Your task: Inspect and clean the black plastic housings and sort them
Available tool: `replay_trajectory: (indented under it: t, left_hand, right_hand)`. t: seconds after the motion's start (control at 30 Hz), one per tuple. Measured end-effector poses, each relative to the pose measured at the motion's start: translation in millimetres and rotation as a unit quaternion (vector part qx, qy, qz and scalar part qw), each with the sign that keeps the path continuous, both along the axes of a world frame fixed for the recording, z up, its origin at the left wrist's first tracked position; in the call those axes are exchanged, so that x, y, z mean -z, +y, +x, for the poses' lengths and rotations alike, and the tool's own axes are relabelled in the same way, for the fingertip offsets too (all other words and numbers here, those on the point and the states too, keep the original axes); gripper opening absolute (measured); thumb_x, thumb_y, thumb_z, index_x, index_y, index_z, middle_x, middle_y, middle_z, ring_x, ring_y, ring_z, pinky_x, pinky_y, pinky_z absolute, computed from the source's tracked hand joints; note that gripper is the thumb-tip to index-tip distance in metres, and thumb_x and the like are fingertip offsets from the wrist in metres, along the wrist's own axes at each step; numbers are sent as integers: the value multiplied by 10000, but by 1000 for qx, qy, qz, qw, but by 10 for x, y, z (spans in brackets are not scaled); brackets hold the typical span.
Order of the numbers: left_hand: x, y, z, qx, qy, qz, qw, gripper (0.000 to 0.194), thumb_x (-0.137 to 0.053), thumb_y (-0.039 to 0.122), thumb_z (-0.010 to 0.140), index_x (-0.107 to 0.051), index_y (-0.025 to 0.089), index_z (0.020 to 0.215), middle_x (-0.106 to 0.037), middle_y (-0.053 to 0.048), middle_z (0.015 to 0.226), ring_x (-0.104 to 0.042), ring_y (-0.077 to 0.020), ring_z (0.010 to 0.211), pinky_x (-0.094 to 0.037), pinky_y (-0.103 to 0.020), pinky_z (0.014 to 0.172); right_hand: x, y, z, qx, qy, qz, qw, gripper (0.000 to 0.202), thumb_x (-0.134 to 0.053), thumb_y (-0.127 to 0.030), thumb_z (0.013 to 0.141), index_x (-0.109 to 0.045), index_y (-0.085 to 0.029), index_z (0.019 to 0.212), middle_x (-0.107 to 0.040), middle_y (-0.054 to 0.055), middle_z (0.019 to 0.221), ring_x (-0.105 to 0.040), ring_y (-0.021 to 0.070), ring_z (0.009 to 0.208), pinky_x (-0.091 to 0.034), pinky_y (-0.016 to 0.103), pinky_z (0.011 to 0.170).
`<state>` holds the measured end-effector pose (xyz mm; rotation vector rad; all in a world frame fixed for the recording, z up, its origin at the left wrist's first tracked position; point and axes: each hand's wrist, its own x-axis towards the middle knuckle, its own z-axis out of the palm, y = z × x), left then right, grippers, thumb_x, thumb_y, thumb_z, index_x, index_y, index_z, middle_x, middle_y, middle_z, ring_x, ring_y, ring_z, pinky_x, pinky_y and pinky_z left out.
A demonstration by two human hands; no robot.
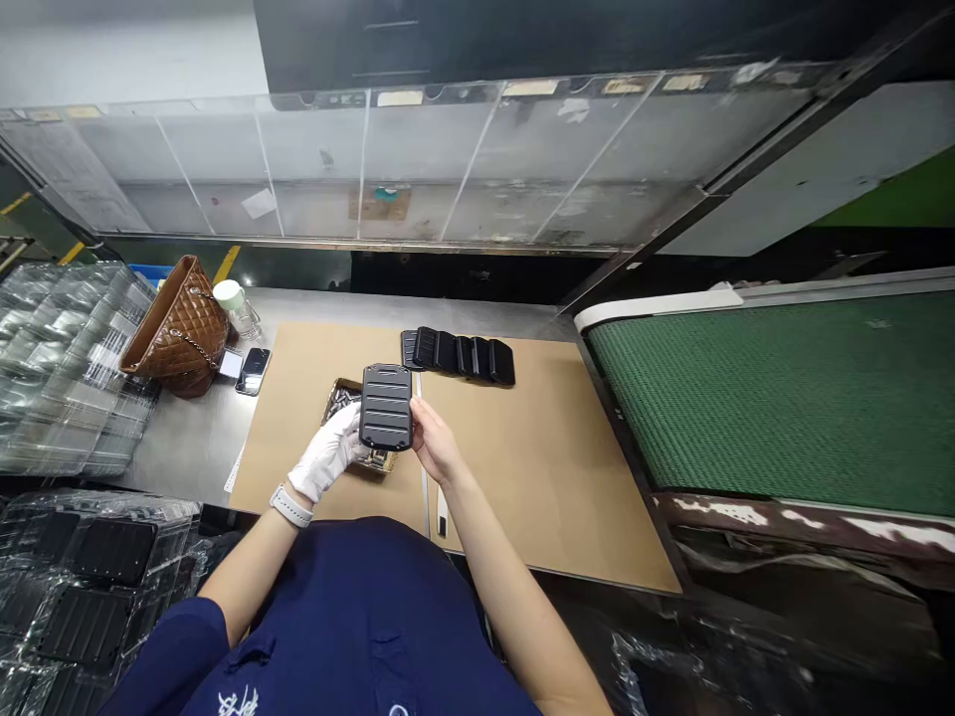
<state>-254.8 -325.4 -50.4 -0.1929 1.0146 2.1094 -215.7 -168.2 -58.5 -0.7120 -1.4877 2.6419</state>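
Both my gloved left hand (330, 452) and bare right hand (437, 443) are gripping a panel (386, 408) by its sides; it is partly covering a box (345, 384); other panels (446, 353) are lying beyond.

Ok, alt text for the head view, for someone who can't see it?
A white-gloved left hand and bare right hand hold a black ribbed rectangular panel above a shallow brown box of small metallic pieces. Beyond, similar black panels overlap on a flat brown sheet.
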Motion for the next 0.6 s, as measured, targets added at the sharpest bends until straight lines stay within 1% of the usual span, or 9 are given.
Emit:
replay_trajectory:
  t: [0.1,0.2,0.3,0.43,0.6]
  left_hand:
    - [12,0,-27,-4,8,-1,1000,337,-703,317,781,-672,183,1089,-706,-37,1001,-635,-90,736,-494,-171,605]
    - [42,-5,-50,-11,16,-7,1000,357,-712,325,773,-665,180,1096,-709,-47,1016,-637,-91,727,-495,-178,609]
    - [55,-6,-61,-21,27,-16,999,376,-705,333,781,-652,189,1124,-700,-57,1066,-648,-113,779,-513,-210,658]
    - [29,8,-74,-32,38,-23,998,405,-696,330,791,-630,206,1172,-670,-67,1153,-652,-133,851,-518,-242,732]
    - [-21,53,-128,-39,43,-38,998,447,-699,343,787,-609,206,1204,-657,-85,1187,-656,-180,929,-517,-308,823]
  right_hand:
    - [7,-12,-48,-3,6,-9,1000,406,-778,-544,609,-672,-241,858,-713,-18,865,-628,154,784,-521,259,656]
    - [19,-23,-81,-19,13,-19,1000,395,-768,-539,628,-678,-240,871,-713,-15,864,-627,148,781,-521,249,657]
    - [38,-26,-107,-25,10,-26,999,396,-762,-536,637,-680,-244,892,-717,-10,890,-630,151,789,-518,250,658]
    - [43,-13,-140,-31,7,-37,999,394,-759,-537,638,-674,-252,895,-716,-10,903,-637,164,818,-514,265,678]
    - [-10,21,-206,-35,4,-34,999,431,-754,-556,638,-671,-257,936,-705,-17,893,-624,164,841,-502,260,666]
